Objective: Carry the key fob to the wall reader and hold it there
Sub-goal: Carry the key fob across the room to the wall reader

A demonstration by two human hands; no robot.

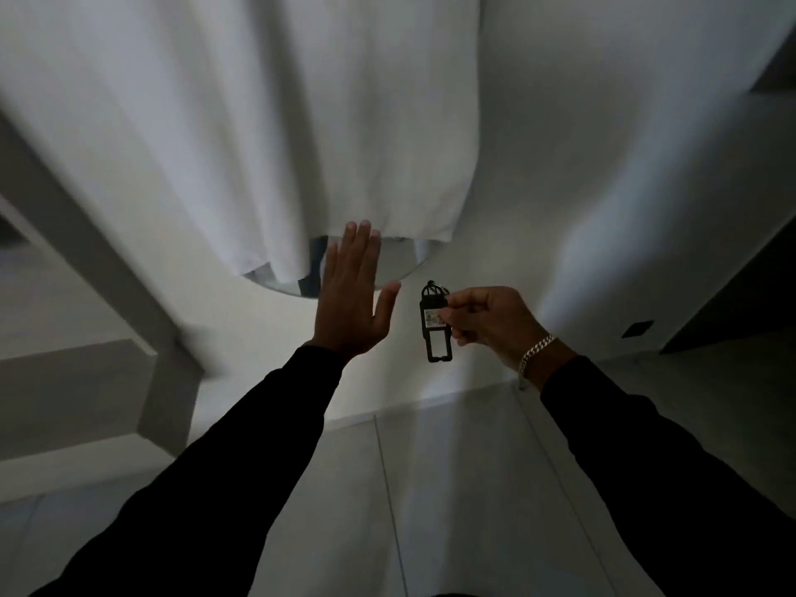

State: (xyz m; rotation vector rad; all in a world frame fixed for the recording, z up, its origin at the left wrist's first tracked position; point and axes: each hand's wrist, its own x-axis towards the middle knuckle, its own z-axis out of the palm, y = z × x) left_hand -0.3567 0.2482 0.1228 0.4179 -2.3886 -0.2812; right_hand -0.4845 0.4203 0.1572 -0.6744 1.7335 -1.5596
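My right hand (491, 323) pinches a black key fob (434, 323) between thumb and fingers. The fob hangs upright in front of a white wall, a metal ring at its top and a small label on its face. A silver bracelet circles that wrist. My left hand (351, 299) is raised flat beside the fob, fingers together and thumb spread, holding nothing. It is lifted toward a round mirror (394, 269) that a white cloth (301, 135) mostly covers. No wall reader can be made out.
The white wall (603, 209) fills the upper view and meets a pale tiled floor (452, 489) below. A grey frame or ledge (99, 269) runs diagonally at left. A dark opening (749, 295) and a small black wall plate (637, 328) are at right.
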